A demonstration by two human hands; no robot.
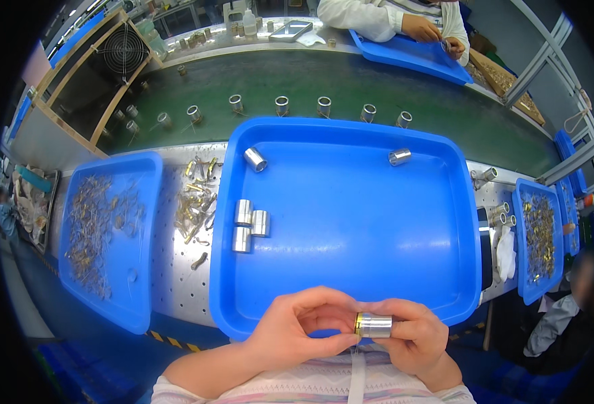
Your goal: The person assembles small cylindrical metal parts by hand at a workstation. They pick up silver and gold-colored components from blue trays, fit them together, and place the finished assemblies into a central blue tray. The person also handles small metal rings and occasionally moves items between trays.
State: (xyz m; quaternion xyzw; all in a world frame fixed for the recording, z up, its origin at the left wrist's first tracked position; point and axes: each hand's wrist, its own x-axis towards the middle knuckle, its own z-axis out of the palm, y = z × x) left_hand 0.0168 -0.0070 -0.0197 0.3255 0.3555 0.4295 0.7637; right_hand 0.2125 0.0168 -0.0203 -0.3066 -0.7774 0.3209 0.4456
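My right hand (417, 337) holds a shiny metal cylinder (376, 326) sideways at the near edge of the large blue tray (469, 256). At the cylinder's left end sits a small yellow part (358, 324) with thin wires hanging down. The thumb and fingertips of my left hand (314, 322) pinch this yellow part against the cylinder's end. Inside the tray, several similar metal sleeves rest: a cluster of three, including one sleeve (260, 223), lies at the left, another sleeve (255, 159) at the far left, and one more (399, 157) at the far right.
Beyond the tray, a row of metal sleeves (281, 106) stands on a green conveyor belt (297, 81). Left are loose yellow strips (196, 202) and a blue tray of wired parts (147, 269). Right is another blue tray (522, 286) of yellow pieces. A co-worker's hands (421, 28) work opposite.
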